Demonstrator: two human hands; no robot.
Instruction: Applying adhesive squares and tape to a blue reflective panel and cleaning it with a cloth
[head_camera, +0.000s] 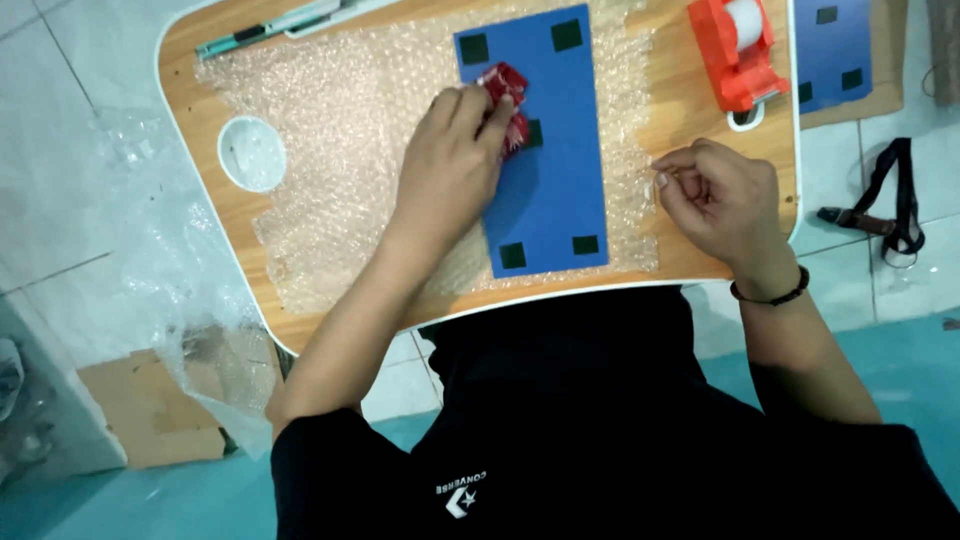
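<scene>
A blue rectangular board with black square patches lies on a sheet of bubble wrap on a small wooden table. My left hand rests on the board's left edge, its fingers pressing a small red patterned item against the board. My right hand hovers at the bubble wrap's right edge, thumb and fingers pinched together; whether it holds a strip of clear tape or the wrap's edge I cannot tell.
An orange tape dispenser with a white roll stands at the table's far right. A second blue board lies beyond it. A round hole sits in the table's left side. Loose plastic wrap, cardboard and a black strap lie on the floor.
</scene>
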